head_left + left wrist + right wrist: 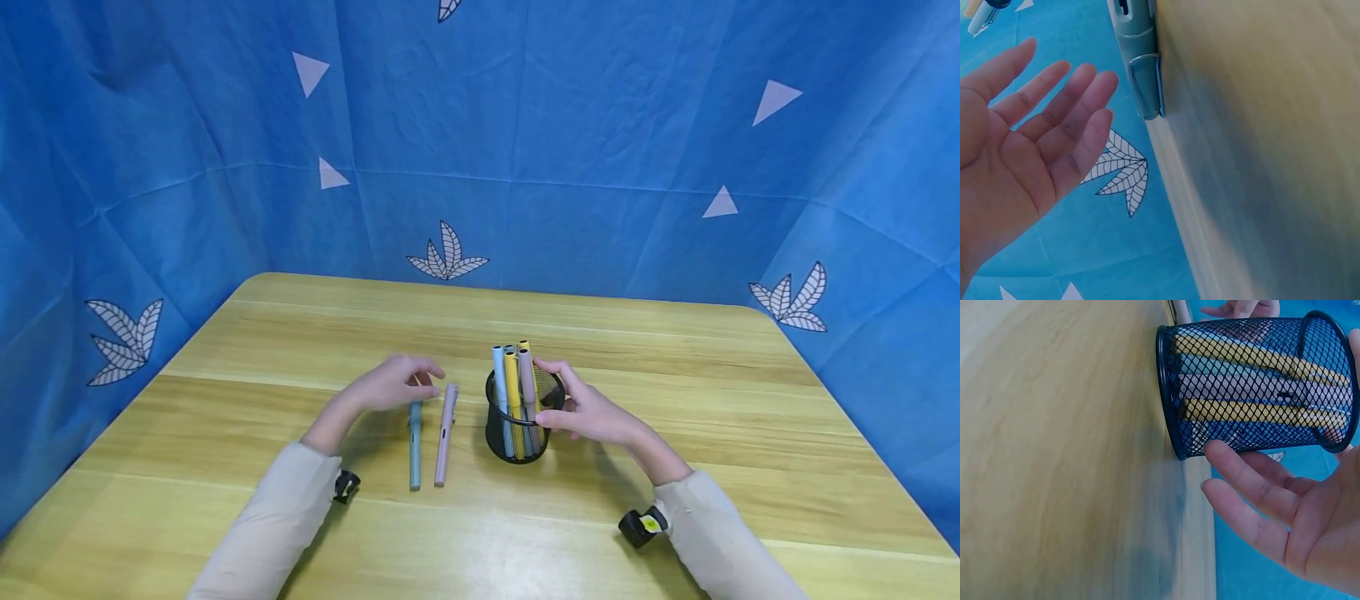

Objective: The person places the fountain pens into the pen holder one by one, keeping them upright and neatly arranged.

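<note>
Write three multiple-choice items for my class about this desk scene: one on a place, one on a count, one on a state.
1. Where is the black mesh pen holder?
A. right of the two lying pens
B. left of them
C. on the table's far edge

2. How many pens lie flat on the wooden table?
A. none
B. two
C. five

3. How is the left hand?
A. gripping the holder
B. clenched in a fist
C. open, fingers straight

Answers:
1 A, the holder stands right of the blue pen and pink pen.
2 B, only those two lie flat.
3 C, the left wrist view shows straight fingers holding nothing.
</note>
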{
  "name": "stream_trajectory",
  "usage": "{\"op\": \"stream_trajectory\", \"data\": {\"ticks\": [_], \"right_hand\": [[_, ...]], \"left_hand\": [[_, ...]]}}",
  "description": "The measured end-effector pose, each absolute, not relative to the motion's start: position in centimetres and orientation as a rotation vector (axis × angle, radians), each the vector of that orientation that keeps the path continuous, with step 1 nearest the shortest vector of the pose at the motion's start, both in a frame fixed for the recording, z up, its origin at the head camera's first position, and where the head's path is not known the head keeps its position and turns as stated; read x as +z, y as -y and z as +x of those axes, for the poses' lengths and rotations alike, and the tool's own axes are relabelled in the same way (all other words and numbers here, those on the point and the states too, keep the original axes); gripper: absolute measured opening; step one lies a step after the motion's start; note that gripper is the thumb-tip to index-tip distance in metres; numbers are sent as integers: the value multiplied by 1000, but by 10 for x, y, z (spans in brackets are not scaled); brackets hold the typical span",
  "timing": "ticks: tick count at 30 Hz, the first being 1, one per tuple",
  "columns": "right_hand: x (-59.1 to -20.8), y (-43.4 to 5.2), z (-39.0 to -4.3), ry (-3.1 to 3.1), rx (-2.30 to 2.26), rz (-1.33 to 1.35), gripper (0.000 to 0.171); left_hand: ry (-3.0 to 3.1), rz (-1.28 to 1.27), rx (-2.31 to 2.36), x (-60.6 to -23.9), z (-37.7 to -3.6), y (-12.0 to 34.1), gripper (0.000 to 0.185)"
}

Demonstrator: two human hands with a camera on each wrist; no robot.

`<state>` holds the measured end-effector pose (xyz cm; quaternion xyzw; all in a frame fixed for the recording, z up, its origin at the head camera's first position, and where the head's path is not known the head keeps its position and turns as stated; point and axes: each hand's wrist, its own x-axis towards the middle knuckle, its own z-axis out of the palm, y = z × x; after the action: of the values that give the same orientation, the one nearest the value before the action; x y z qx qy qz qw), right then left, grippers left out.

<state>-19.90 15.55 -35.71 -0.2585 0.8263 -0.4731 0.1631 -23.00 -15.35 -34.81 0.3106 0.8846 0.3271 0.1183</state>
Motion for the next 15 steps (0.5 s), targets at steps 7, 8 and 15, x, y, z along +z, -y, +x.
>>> {"op": "stream_trajectory", "data": {"ticks": [7,8,15], "right_hand": [[-358,-156,-200,-2346,-1349,-728,67],[-358,-156,-200,-2344,-1351,-729,67],[-358,-156,-200,-2342,-1357,-725,66]], "left_hand": [[-2570,904,896,-351,-230,154,32],[-2568,903,888,-351,-230,154,33],[-2573,883,886,-351,-230,155,34]]}}
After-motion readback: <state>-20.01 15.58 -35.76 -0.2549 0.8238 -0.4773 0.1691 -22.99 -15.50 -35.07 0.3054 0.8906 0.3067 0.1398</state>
